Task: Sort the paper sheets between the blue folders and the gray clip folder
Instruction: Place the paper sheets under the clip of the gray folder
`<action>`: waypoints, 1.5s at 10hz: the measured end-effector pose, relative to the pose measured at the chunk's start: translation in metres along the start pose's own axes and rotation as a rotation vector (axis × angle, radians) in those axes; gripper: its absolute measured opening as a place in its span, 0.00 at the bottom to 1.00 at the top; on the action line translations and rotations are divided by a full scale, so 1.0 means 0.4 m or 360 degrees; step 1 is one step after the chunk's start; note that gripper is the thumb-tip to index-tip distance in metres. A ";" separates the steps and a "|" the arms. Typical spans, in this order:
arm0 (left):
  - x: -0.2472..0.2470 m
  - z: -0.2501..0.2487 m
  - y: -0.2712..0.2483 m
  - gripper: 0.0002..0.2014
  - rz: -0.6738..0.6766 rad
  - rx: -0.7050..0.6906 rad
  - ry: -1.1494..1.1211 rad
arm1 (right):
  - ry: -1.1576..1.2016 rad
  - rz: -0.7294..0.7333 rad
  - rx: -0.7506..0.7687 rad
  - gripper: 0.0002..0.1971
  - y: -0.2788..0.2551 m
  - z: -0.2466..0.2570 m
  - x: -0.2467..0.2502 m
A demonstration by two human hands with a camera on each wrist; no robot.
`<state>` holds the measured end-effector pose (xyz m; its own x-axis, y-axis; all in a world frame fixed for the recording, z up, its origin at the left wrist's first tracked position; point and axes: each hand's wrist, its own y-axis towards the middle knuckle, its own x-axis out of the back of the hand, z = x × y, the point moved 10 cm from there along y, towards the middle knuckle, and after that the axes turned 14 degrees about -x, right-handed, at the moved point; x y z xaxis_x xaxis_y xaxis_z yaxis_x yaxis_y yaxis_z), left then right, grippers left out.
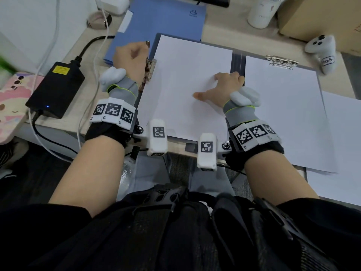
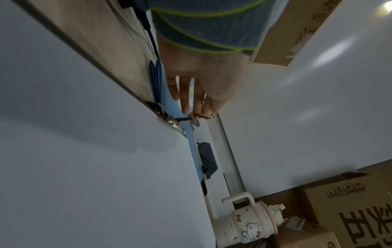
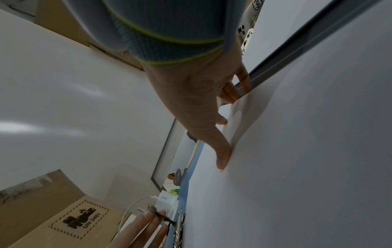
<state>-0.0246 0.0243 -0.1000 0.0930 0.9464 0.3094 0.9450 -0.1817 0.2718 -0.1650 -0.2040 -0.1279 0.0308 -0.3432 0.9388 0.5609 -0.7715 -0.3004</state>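
Note:
The gray clip folder (image 1: 237, 63) lies open on the desk. A white paper sheet (image 1: 185, 75) covers its left half, and another sheet (image 1: 283, 114) sits under the top clip (image 1: 281, 61) on its right half. My left hand (image 1: 130, 55) holds the raised lever (image 2: 199, 116) of the side clip (image 1: 149, 71) at the left sheet's edge. My right hand (image 1: 220, 89) rests on the left sheet, thumb flat on it, with fingers (image 3: 231, 95) hooked over its right edge by the spine. A blue folder (image 1: 162, 22) lies behind, partly under the gray one.
Loose white sheets (image 1: 336, 143) lie at the right, overhanging the desk edge. A black power adapter (image 1: 56, 89) with cables sits left. A white bottle (image 1: 261, 12), a cardboard box (image 1: 320, 16) and a white controller (image 1: 322, 51) stand at the back right.

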 end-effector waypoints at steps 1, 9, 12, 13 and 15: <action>0.018 0.013 -0.023 0.14 -0.0042 0.0017 -0.0021 | -0.0014 -0.0021 0.0004 0.44 0.004 0.001 -0.003; 0.089 0.067 -0.079 0.11 -0.0052 0.0269 0.0055 | -0.0032 -0.0050 -0.0012 0.44 0.008 -0.004 -0.011; 0.073 0.119 -0.074 0.12 0.0418 0.0624 0.0490 | -0.0035 -0.0068 -0.0013 0.43 0.011 -0.002 -0.015; 0.067 0.132 -0.073 0.10 0.0431 0.0606 0.0583 | -0.0038 -0.0063 -0.0010 0.43 0.011 -0.002 -0.016; 0.040 0.098 -0.085 0.24 0.0496 0.0503 0.0821 | -0.0009 -0.0043 -0.0003 0.42 0.007 -0.003 -0.014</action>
<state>-0.0432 0.0561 -0.1400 0.2883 0.5997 0.7465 0.9519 -0.2642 -0.1554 -0.1646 -0.2048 -0.1343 0.0203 -0.3193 0.9474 0.5599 -0.7815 -0.2754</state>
